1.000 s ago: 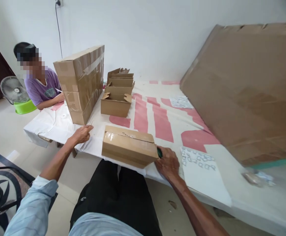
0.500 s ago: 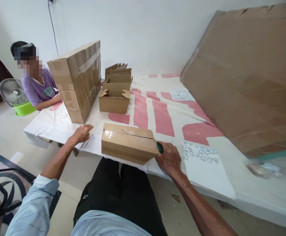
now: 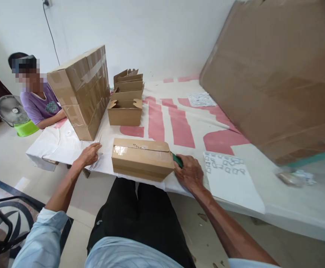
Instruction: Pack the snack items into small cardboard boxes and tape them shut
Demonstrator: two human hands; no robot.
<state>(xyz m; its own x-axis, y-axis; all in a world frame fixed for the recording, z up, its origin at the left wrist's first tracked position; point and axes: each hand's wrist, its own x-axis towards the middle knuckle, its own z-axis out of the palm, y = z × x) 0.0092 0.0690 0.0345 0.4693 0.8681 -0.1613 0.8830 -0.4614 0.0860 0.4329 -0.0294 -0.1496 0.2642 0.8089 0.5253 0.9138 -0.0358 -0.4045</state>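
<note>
A long cardboard box lies on the cloth-covered table in front of me. Its top flap is shut, and shiny clear tape shows at its left end. My right hand is closed around a green object against the box's right end; most of that object is hidden in my palm. To the left of the box, apart from it, my left hand is over the table's edge. Its fingers are pressed together with the index finger forward, and anything in them is too small to see.
Stacked taped boxes stand at left, beside a row of open cardboard boxes. A huge carton occupies the right. A marked white sheet lies nearby. Across the table sits a person in a purple shirt, near a fan.
The view has shifted slightly, moving the table scene a little left. More of the green object shows beside my right hand. My left hand keeps nearly the same pose.
</note>
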